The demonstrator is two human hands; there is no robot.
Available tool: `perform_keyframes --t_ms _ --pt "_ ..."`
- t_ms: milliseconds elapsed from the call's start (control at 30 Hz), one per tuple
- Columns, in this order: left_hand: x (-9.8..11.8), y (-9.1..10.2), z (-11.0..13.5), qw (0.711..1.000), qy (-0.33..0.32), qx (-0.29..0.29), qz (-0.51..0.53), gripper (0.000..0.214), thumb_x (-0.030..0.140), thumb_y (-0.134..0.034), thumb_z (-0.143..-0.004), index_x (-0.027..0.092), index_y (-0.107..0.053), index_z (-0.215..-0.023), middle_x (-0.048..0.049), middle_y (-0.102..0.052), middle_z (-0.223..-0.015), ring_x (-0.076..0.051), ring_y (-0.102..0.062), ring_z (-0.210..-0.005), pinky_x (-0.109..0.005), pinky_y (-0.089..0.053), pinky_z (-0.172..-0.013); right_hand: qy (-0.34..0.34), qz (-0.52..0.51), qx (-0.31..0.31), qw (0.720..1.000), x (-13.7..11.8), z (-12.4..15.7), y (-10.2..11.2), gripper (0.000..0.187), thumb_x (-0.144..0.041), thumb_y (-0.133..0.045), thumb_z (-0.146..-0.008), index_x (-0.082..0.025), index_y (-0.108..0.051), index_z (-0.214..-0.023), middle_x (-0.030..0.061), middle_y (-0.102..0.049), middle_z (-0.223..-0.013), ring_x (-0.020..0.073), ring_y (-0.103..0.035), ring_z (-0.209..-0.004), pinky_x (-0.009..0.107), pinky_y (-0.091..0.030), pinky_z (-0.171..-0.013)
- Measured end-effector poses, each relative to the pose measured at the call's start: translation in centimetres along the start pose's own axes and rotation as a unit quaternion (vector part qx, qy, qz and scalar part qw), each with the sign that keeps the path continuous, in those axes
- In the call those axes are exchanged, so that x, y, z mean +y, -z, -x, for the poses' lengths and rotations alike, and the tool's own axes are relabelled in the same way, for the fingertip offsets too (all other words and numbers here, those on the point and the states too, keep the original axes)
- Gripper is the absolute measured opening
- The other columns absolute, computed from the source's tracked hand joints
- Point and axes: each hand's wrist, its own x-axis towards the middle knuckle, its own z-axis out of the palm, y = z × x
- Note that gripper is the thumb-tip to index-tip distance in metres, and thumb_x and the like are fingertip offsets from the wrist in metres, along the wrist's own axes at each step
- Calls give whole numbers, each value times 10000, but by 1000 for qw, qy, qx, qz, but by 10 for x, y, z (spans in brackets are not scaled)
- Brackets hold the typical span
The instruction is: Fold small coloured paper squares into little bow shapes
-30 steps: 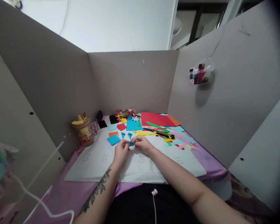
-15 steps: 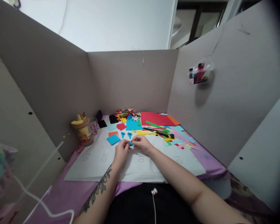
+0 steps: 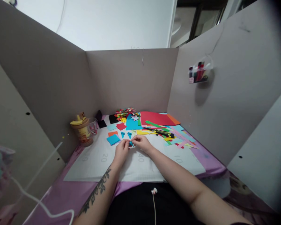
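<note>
My left hand (image 3: 120,150) and my right hand (image 3: 142,143) meet over the white cutting mat (image 3: 103,165), fingers pinched together on a small folded blue paper piece (image 3: 131,143). Just beyond my fingers lie two small blue folded triangles (image 3: 126,134) and a blue paper square (image 3: 113,139) with an orange square (image 3: 112,133) behind it. A tattoo runs along my left forearm.
Coloured paper sheets and strips (image 3: 164,128) with a black-and-yellow knife (image 3: 162,133) lie at the right. Folded paper stars (image 3: 126,113) are piled at the back. A jar with a yellow figure (image 3: 81,131) stands left. Grey cardboard walls (image 3: 131,81) enclose the desk.
My hands have stayed in place, working the blue piece closer between the fingertips; the view has shifted slightly.
</note>
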Motion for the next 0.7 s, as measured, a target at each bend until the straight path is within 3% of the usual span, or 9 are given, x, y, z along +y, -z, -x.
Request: perform_keyframes --t_ms 500,700 --pt "3 1 0 1000 12 -5 16 239 338 -476 -784 163 -624 -853 -38 -648 -780 -166 -595 -712 -263 -462 -647 9 8 -26 1000 1 2 1 186 -337 -614 -709 -152 -618 -729 10 -597 -701 109 -526 -610 218 -436 -555" --pt "5 2 1 1000 9 1 10 224 321 -487 -771 168 -634 -843 -30 -650 -775 -157 -581 -686 -256 -450 -631 -32 19 -28 999 2 3 3 214 -361 -629 -701 -151 -615 -741 -6 -578 -617 90 -503 -499 205 -397 -493"
